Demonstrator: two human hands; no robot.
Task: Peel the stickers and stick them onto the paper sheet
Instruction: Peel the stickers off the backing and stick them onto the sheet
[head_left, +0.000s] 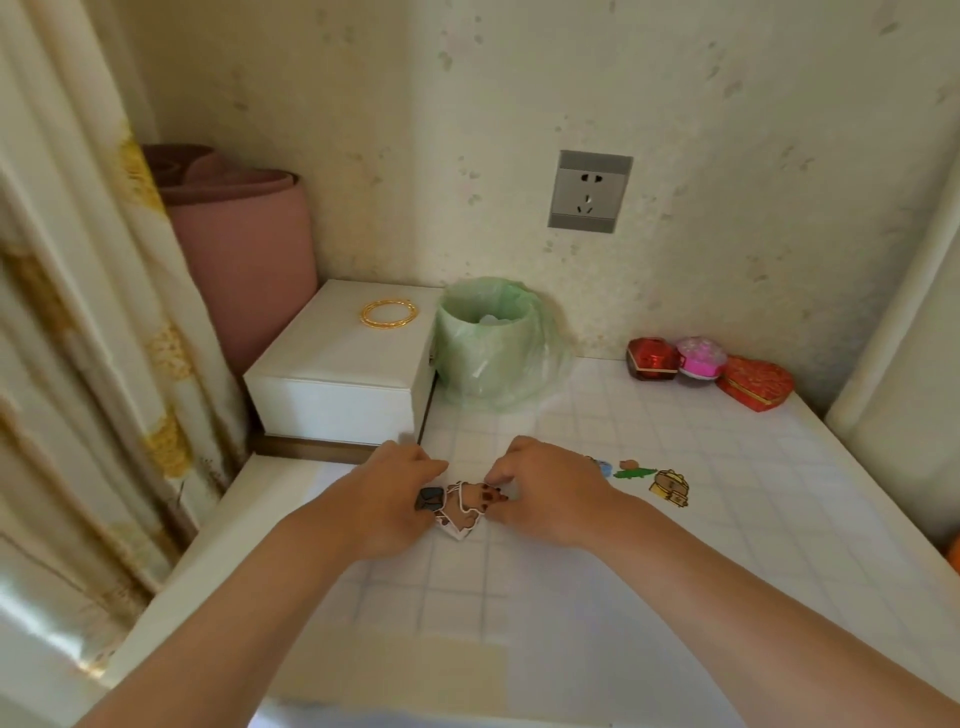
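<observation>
Currently both hands are together at frame centre: my left hand (395, 493) and right hand (545, 488) each pinch the brown cartoon sticker (464, 512) over the grid sheet (571, 582); can't tell if it touches. More stickers (669, 487) lie on the sheet, right of my right hand. Green-bagged bin (493, 343) sits above.

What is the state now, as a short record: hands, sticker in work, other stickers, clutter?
left hand: pinches brown cartoon sticker at its left edge
right hand: pinches its right edge
backing: cannot tell if peeled
other stickers: green crocodile sticker and yellow sticker lie on gridded sheet, right of the hands
clutter: bin with green bag, white box with gold bangles on top, behind the hands
</observation>
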